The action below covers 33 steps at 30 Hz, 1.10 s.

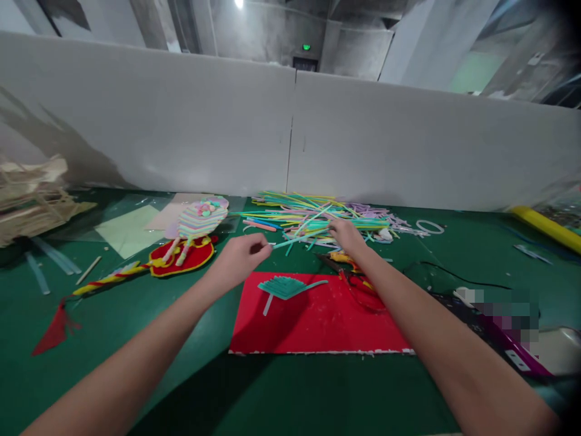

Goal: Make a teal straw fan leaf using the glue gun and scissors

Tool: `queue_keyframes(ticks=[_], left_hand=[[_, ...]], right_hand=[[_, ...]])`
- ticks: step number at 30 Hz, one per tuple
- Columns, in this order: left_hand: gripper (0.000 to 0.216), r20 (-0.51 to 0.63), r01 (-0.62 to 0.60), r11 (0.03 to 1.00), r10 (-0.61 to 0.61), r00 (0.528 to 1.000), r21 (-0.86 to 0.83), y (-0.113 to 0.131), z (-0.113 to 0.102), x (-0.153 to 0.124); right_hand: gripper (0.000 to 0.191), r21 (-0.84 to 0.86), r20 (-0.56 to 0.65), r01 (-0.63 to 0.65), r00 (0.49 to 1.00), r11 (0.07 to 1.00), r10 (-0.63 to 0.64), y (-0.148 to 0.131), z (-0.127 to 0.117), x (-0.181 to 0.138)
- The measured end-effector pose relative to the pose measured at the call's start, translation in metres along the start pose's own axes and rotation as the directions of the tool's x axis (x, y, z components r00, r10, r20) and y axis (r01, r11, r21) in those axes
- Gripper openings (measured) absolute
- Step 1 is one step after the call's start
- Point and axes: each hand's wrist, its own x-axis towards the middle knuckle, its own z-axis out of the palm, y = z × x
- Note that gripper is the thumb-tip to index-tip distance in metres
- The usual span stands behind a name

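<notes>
My left hand (245, 257) is closed in a pinch on one end of a thin teal strip (290, 241), which points right toward the pile. My right hand (347, 236) reaches onto a loose heap of colored strips (290, 213) in yellow, teal, pink and lilac. Its fingers are bent together at the heap; whatever they grip is hard to make out. Below the hands lies a red sheet (281, 333) bearing a teal leaf-like shape (281, 287) made of strips, with a pale stem and a curved tail. Scissors (330, 263) and red-handled pliers (363, 290) lie partly behind my right forearm.
On the left are a red fan-shaped ornament (195, 260) with a tassel (53, 333), a striped decorated piece (204, 219) and pale green paper (129, 233). A white partition (181, 127) closes off the back. A yellow tube (547, 230) and a purple-edged device (508, 339) lie right.
</notes>
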Motion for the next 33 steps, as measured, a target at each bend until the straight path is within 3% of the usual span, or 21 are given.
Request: queue_keyframes(ticks=[3, 7, 12, 18, 21, 23, 24, 26, 28, 30, 33], left_hand=[[0.026, 0.028, 0.066, 0.988, -0.062, 0.998, -0.14, -0.013, -0.027, -0.038], [0.026, -0.004, 0.152, 0.971, -0.156, 0.988, -0.185, -0.018, -0.054, -0.084], [0.033, -0.075, 0.208, 0.949, -0.232, 0.97, -0.238, -0.011, -0.075, -0.122], [0.029, -0.184, 0.245, 0.918, -0.311, 0.932, -0.313, -0.012, -0.053, -0.119], [0.028, -0.197, 0.207, 0.901, -0.298, 0.934, -0.38, -0.011, -0.03, -0.108], [0.028, -0.131, 0.195, 0.896, -0.266, 0.955, -0.398, -0.007, -0.014, -0.102], [0.027, -0.087, 0.188, 0.901, -0.239, 0.967, -0.392, -0.004, -0.006, -0.1], [0.027, -0.01, 0.168, 0.92, -0.183, 0.983, -0.355, 0.002, 0.008, -0.098], [0.026, 0.086, 0.138, 0.938, -0.117, 0.989, -0.316, 0.007, 0.02, -0.099], [0.024, 0.163, 0.094, 0.954, -0.048, 0.985, -0.284, 0.007, 0.03, -0.101], [0.022, 0.2, 0.025, 0.973, 0.023, 0.979, -0.23, -0.001, 0.038, -0.104]], right_hand=[[0.017, 0.042, 0.003, -0.016, 1.0, 0.999, 0.016, -0.001, 0.002, 0.002], [0.032, 0.106, 0.008, -0.045, 0.999, 0.993, 0.045, -0.001, 0.005, -0.001], [0.017, 0.218, -0.051, -0.122, 0.989, 0.968, 0.136, -0.003, -0.002, -0.012], [0.028, 0.428, -0.055, -0.201, 0.967, 0.881, 0.248, -0.026, -0.031, -0.029], [0.031, 0.553, 0.107, -0.247, 0.968, 0.796, 0.227, -0.051, -0.047, -0.057], [0.036, 0.627, 0.22, -0.253, 0.965, 0.737, 0.144, -0.072, -0.056, -0.082], [0.042, 0.68, 0.274, -0.262, 0.957, 0.685, 0.094, -0.083, -0.059, -0.095], [0.057, 0.856, 0.413, -0.387, 0.911, 0.342, -0.005, -0.102, -0.062, -0.12], [0.06, 0.891, 0.444, -0.439, 0.896, 0.116, -0.012, -0.115, -0.06, -0.139], [0.052, 0.89, 0.454, -0.455, 0.89, 0.032, 0.03, -0.121, -0.055, -0.153], [0.041, 0.892, 0.446, -0.452, 0.885, 0.012, 0.133, -0.12, -0.046, -0.161]])
